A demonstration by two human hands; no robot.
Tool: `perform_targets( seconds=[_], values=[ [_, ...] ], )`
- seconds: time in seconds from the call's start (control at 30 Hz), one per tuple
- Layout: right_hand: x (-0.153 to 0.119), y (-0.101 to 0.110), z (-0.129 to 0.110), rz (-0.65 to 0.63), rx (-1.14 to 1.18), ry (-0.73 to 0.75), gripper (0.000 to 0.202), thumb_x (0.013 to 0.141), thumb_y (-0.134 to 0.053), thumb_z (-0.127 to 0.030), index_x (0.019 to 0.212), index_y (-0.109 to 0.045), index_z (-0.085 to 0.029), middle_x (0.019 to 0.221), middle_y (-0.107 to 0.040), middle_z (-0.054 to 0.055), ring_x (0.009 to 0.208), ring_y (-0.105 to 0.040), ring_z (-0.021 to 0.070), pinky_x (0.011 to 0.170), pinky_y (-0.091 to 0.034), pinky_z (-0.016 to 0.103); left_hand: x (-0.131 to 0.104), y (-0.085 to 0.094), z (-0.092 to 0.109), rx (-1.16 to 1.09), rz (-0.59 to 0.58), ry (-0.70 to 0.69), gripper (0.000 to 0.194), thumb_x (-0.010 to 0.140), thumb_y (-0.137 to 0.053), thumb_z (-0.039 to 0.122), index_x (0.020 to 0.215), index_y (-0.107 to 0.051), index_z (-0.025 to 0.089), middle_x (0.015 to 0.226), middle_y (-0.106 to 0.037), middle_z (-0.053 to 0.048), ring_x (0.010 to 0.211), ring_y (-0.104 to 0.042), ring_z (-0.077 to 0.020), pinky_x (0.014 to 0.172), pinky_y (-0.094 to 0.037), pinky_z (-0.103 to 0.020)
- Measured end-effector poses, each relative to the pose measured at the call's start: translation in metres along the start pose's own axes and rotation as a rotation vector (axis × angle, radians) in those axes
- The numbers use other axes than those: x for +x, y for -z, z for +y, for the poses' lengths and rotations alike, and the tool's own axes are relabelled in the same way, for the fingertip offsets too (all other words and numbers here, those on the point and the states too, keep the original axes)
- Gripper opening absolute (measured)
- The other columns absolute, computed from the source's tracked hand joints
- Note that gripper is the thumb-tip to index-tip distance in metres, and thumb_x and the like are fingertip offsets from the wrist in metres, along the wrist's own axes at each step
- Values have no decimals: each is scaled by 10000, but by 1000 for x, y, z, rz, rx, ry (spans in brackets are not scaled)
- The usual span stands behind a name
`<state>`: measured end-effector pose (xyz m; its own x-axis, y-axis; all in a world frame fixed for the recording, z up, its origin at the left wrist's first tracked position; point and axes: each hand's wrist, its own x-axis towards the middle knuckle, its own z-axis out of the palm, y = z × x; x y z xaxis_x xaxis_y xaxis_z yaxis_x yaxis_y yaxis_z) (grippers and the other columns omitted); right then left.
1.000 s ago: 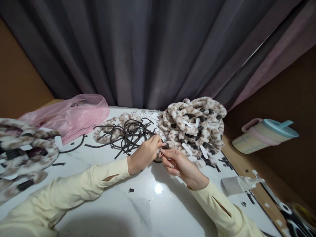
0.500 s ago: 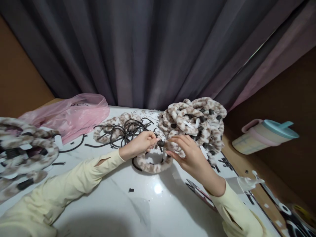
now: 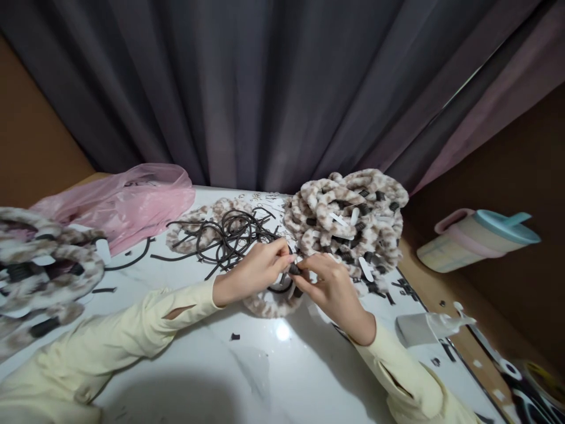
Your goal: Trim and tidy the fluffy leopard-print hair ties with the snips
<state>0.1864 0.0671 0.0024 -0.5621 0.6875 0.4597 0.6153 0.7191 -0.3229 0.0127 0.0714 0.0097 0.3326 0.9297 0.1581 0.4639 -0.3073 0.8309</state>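
Black coil (image 3: 295, 269) and right hand (image 3: 333, 288) lower than in earlier frame. Right grip pinches coil; left hand (image 3: 256, 266) adjacent, grip: we cannot tell. Fluffy ring (image 3: 272, 307) below, on desk (image 3: 309, 377). We suspect slack pinch could unwind coil.

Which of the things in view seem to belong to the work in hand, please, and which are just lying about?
Likely part of the work:
Dark piece between the left hand and right hand
Fluffy ring just below
Tangled black cords
Piled fluffy rings

Probably just lying about:
Lidded cup
Pink plastic bag
Small dark scrap
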Motion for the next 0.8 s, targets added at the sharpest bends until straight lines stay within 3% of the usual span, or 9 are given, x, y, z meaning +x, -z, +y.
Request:
perform_targets(
  seconds=[0.13, 0.3, 0.43, 0.63, 0.8],
  values=[
    [4, 4, -3, -95, 69, -128, 33, 757, -625, -170, 767, -597, -156, 667, -621, 22, 620, -560, 153, 573, -374, 234, -1, -1, -1, 122, -32, -112, 174, 876, -416, 229, 725, -466, 157, 626, -499, 38, 553, -450, -88, 542, -319, -203],
    [11, 14, -5, -315, 210, -239, 195, 758, -644, -272, 904, -606, -148, 639, -633, 18, 551, -560, 146, 518, -362, 223, -5, -4, -6, 307, -42, -396, 210, 923, -328, 227, 749, -427, 163, 697, -493, 4, 601, -472, -111, 570, -353, -224],
    [9, 14, -6, -291, 422, -248, 173, 782, -569, -187, 952, -542, -164, 816, -676, 48, 714, -624, 167, 589, -418, 217, -7, -6, -9, 392, -102, -558, 189, 926, -294, 195, 797, -429, 163, 747, -512, -21, 648, -495, -128, 599, -383, -235],
    [-5, -11, -7, -109, 316, -164, 217, 772, -480, -89, 969, -501, -177, 679, -641, 16, 562, -590, 156, 504, -388, 217, -15, -16, -18, 274, -13, -400, 215, 931, -282, 199, 778, -430, 176, 754, -519, -18, 669, -499, -127, 630, -408, -242],
    [-21, -30, -12, -190, 346, -143, 322, 838, -469, -132, 1151, -421, -184, 860, -651, 59, 685, -607, 166, 575, -440, 236, -39, -21, -37, 159, -15, -297, 203, 934, -300, 206, 802, -450, 173, 746, -521, -13, 674, -510, -118, 654, -428, -234]
  ],
)
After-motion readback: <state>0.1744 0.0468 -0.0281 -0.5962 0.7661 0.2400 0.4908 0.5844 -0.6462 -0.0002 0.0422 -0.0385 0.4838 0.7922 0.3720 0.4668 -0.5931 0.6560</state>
